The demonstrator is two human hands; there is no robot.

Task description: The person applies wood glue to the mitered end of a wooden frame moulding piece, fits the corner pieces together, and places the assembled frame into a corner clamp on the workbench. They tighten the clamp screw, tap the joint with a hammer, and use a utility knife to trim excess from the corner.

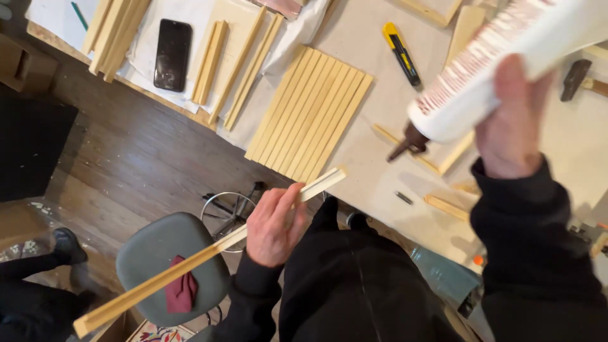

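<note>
Head view | my left hand is clamped around a long wooden strip, held slantwise over the stool | my right hand is wrapped on a white glue bottle (brown nozzle down, above the table) | step, as I judge it: gluing the strip | next calls for bringing nozzle and strip end together.

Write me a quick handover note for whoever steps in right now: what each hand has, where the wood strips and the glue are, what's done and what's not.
Left hand: gripping a long wooden strip near its upper end, held slanted out over the floor and the grey stool.
Right hand: holding a white glue bottle, brown nozzle tilted down over the table, clear of the strip.
On the table: a row of cut strips laid side by side, more strips at upper left, a yellow utility knife, a black phone.
Done: strips cut and laid out.
Left: no glue visible on the held strip yet.
</note>
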